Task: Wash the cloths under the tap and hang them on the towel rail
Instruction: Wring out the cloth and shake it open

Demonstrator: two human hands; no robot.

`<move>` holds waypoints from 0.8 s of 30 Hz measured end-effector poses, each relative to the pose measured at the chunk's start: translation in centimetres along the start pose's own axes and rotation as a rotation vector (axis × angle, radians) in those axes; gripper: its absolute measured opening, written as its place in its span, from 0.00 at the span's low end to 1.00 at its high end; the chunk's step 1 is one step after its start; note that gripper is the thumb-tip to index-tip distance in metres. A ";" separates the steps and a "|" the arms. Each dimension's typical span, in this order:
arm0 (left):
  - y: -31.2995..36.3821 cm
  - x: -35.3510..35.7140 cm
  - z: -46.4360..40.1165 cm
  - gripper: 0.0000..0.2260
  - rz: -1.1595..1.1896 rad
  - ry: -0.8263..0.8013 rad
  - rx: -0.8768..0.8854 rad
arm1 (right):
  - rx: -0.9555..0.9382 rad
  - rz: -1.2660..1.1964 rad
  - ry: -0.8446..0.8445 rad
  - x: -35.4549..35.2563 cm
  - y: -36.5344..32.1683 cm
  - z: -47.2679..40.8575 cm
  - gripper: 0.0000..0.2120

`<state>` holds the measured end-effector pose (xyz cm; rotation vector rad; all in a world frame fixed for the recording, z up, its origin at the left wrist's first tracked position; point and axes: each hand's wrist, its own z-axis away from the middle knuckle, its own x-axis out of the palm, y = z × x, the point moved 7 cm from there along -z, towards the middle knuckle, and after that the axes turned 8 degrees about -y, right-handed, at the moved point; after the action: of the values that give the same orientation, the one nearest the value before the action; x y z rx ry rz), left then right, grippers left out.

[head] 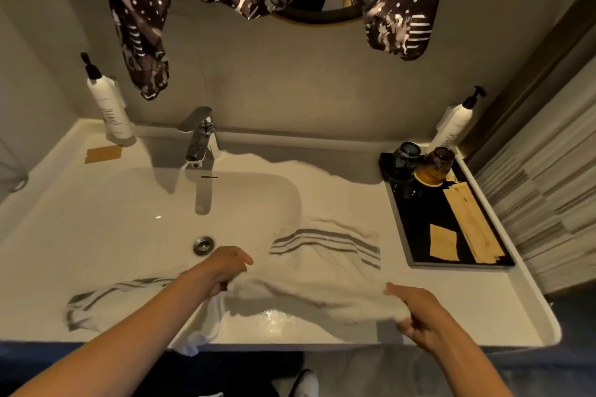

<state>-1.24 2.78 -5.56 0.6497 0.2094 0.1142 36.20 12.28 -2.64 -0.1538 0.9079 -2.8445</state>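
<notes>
With the left hand (222, 271) and right hand (416, 313) each pinching an edge of the white striped cloth (316, 267) in their fingers, it sagged over the basin's (129, 226) near rim and tabletop, so a loose corner risked slipping floorward.

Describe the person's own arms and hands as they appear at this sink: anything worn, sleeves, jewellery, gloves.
Both forearms are bare as far as the view reaches; no sleeve shows. The left hand and the right hand wear no gloves. No ring, watch or bracelet can be seen on either wrist or on the fingers that show, though the dim light hides fine detail.
</notes>
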 end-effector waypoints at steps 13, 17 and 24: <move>5.8 4.3 -5.8 0.07 0.220 0.054 0.359 | -0.433 0.475 0.290 -1.3 -5.2 -5.2 0.08; 5.9 8.5 -7.2 0.19 -0.581 0.115 0.596 | -0.544 1.025 0.360 1.3 -4.9 -7.1 0.18; 9.4 9.5 -8.9 0.17 -0.988 0.048 0.823 | -0.717 1.340 0.334 6.1 -9.7 -10.3 0.28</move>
<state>5.59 17.05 -8.27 1.2864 0.6148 -0.9545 27.62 24.87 -5.07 0.6223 1.3291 -1.2694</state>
